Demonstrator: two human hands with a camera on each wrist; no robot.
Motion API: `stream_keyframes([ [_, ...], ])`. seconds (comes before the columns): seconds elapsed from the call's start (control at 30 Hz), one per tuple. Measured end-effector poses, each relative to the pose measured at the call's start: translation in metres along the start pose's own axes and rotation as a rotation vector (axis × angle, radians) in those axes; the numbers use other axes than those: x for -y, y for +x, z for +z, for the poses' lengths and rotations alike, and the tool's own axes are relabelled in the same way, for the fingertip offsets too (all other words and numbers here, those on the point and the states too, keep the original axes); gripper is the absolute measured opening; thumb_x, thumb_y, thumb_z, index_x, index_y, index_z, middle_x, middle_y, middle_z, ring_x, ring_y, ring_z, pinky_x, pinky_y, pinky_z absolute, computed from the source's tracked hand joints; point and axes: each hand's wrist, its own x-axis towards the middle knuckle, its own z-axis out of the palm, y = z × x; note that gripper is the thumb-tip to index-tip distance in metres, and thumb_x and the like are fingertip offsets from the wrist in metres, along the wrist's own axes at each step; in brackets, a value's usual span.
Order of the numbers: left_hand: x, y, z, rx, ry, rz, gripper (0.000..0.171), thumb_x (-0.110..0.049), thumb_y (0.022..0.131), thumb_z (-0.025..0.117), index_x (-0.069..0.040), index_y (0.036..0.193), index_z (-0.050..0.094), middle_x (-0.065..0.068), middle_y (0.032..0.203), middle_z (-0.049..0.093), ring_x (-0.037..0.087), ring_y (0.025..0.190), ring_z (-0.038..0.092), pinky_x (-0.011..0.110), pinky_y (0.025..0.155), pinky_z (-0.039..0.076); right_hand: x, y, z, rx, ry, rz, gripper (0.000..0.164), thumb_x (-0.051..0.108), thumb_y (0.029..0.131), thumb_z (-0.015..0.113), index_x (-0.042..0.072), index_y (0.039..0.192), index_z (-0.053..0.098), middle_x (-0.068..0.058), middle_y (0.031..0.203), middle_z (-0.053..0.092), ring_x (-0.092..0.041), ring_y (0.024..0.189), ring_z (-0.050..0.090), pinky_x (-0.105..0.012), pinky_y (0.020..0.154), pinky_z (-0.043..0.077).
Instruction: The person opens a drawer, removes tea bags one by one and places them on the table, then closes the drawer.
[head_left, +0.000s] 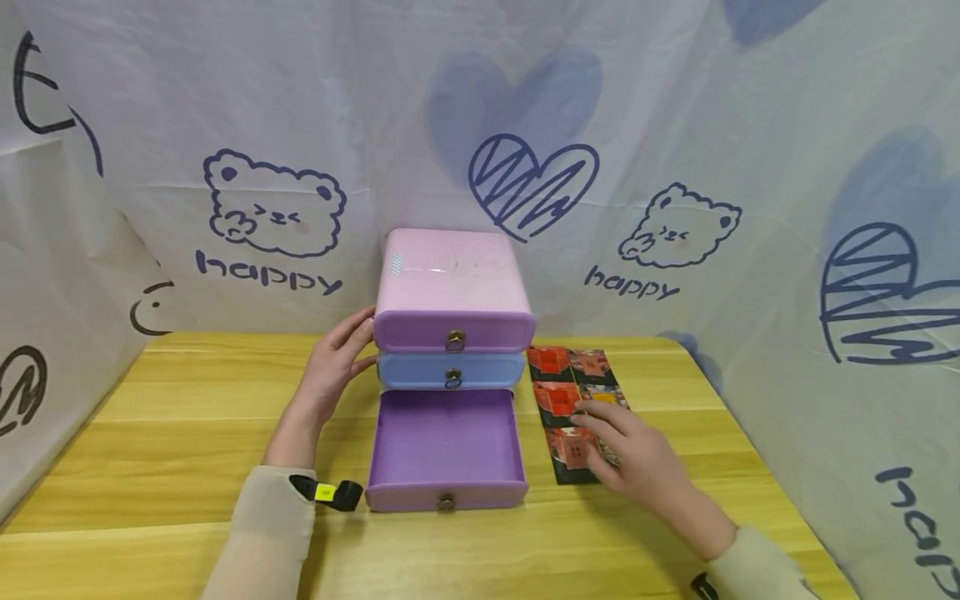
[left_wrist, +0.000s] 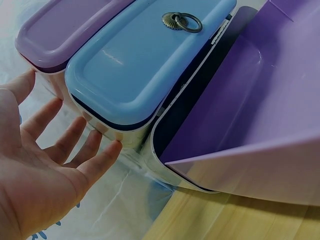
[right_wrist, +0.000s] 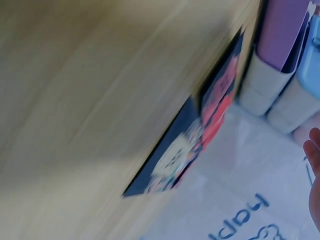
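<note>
A three-drawer cabinet point(head_left: 453, 271) with a pink top stands on the wooden table. Its top purple drawer point(head_left: 416, 333) and middle blue drawer point(head_left: 408, 372) are pushed in, while the bottom purple drawer point(head_left: 450, 437) is pulled out with nothing inside. My left hand point(head_left: 330, 375) has its spread fingertips against the cabinet's left side, as the left wrist view shows up close by the blue drawer point(left_wrist: 120, 65). To the right lie several red and black cards point(head_left: 557, 400) in two columns. Over the right column is my right hand point(head_left: 637, 450), fingers loosely bent, partly hiding those cards.
Small metal ring pulls point(head_left: 454, 340) sit on the drawer fronts. A white cloth point(head_left: 420, 108) printed with hearts and bears hangs behind the table point(head_left: 225, 417) and along its sides. A black strap point(head_left: 330, 492) is around the left wrist.
</note>
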Motion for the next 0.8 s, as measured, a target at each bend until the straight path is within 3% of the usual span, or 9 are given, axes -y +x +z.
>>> stream_keyframes([
  [0.3, 0.001, 0.000, 0.000, -0.004, -0.011, -0.005, 0.050, -0.043, 0.090, 0.052, -0.021, 0.135, 0.045, 0.005, 0.138, 0.040, 0.018, 0.117, 0.041, 0.048, 0.097, 0.040, 0.024, 0.020, 0.010, -0.093, 0.057, -0.169, 0.039, 0.010, 0.071, 0.062, 0.007, 0.110, 0.063, -0.011, 0.113, 0.059, -0.022, 0.102, 0.054, -0.035, 0.072, 0.055],
  [0.43, 0.001, 0.000, 0.001, -0.004, -0.017, -0.003, 0.050, -0.042, 0.090, 0.052, -0.021, 0.135, 0.044, 0.005, 0.138, 0.040, 0.018, 0.117, 0.041, 0.048, 0.097, 0.040, 0.035, 0.026, 0.015, -0.101, 0.066, -0.215, 0.036, 0.011, 0.075, 0.058, 0.005, 0.109, 0.062, -0.013, 0.114, 0.059, -0.025, 0.104, 0.053, -0.038, 0.079, 0.053],
  [0.57, 0.001, 0.000, 0.001, -0.004, -0.015, -0.001, 0.050, -0.042, 0.090, 0.052, -0.021, 0.135, 0.045, 0.005, 0.138, 0.040, 0.019, 0.117, 0.041, 0.048, 0.097, 0.040, 0.045, 0.030, 0.021, -0.081, 0.049, -0.249, 0.031, 0.015, 0.081, 0.054, 0.006, 0.109, 0.063, -0.012, 0.115, 0.060, -0.026, 0.107, 0.051, -0.041, 0.083, 0.051],
  [0.8, 0.001, 0.000, 0.001, -0.008, -0.004, -0.007, 0.050, -0.043, 0.090, 0.052, -0.022, 0.135, 0.045, 0.005, 0.138, 0.040, 0.018, 0.117, 0.041, 0.047, 0.096, 0.041, 0.066, 0.038, 0.026, -0.045, 0.009, -0.311, 0.030, 0.017, 0.078, 0.057, 0.009, 0.107, 0.064, -0.008, 0.117, 0.059, -0.024, 0.109, 0.049, -0.040, 0.086, 0.049],
])
